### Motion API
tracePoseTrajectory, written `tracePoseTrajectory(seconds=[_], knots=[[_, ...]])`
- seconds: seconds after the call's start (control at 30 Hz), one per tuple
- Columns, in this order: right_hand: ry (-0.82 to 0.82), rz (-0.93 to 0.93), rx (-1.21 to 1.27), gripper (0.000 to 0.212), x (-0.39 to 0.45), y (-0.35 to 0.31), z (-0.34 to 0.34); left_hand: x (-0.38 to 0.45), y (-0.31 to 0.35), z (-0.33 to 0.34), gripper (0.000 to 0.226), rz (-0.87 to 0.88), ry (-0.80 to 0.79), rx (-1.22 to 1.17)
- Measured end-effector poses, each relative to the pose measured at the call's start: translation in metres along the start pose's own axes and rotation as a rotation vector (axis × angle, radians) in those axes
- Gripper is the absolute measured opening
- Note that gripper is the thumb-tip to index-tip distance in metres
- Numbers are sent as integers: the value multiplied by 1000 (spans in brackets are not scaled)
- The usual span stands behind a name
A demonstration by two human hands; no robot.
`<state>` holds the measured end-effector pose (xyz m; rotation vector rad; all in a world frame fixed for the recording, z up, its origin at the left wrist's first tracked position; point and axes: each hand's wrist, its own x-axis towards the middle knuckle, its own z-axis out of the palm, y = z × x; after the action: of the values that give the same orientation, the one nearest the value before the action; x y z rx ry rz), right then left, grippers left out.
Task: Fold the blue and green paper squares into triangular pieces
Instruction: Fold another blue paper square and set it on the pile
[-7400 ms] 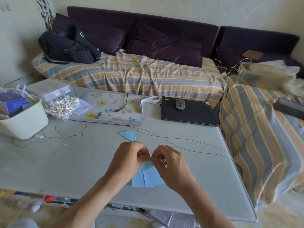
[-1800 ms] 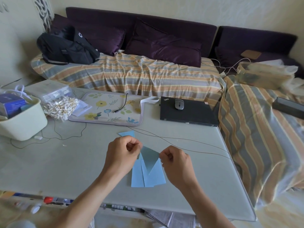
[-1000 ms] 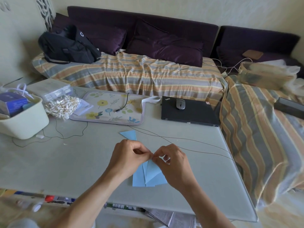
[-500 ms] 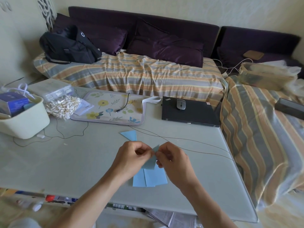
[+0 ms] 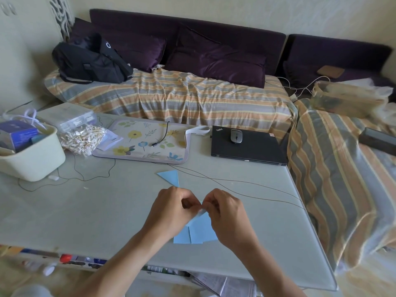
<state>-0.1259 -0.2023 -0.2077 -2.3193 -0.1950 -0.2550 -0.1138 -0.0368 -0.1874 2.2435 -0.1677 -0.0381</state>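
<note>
a small blue paper piece [image 5: 198, 213] is pinched between the two hands above the near middle of the table [image 5: 85, 211], its pale folded edge showing in the gap between the fingertips; most of it is hidden by them, so its shape cannot be told. the left hand [image 5: 171, 213] is curled shut on it, knuckles up, fingers bent in toward the thumb, forearm running in from the lower left. the right hand [image 5: 227, 213] mirrors it, closed on the same piece, wrist angled in from the lower right. the two hands nearly touch at the fingertips.

directly below them, flat on the table, lie the blue paper squares [image 5: 194, 233], overlapping, with straight edges showing toward the near side. just beyond the hands a finished blue triangle [image 5: 170, 176] lies flat, one point aimed back at the left hand.

the table is pale grey-green and glossy. a thin dark cable [image 5: 235, 183] loops across it behind the hands. farther back sit a floral mat [image 5: 145, 142], a closed black laptop [image 5: 248, 146] with a grey mouse [image 5: 236, 136] on its lid, and at the left edge a cream tub [image 5: 34, 159] beside a bag of cotton swabs [image 5: 82, 139]. behind the table is a sofa [image 5: 192, 97] under a striped cover, with purple cushions [image 5: 216, 58] and a black backpack [image 5: 90, 61].
</note>
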Motion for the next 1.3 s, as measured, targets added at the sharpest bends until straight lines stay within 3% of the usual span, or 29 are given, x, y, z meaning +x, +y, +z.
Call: tracePoseTrajectory(seconds=[0.27,0.5,0.8,1.03,1.3], knots=[[83,-68,-56,20,1,5,1,4,-1,-5,11,-19,75,43],[29,-85,-62,9,-1,4,5,2,-2,0,5,22,30,58],[92,32,-99,13,1,6,3,6,-4,-3,12,-35,163,81],[20,-34,-68,9,-2,5,9,2,-3,0,8,0,84,79],[77,-19,-73,17,0,1,6,1,3,-6,20,-97,227,14]])
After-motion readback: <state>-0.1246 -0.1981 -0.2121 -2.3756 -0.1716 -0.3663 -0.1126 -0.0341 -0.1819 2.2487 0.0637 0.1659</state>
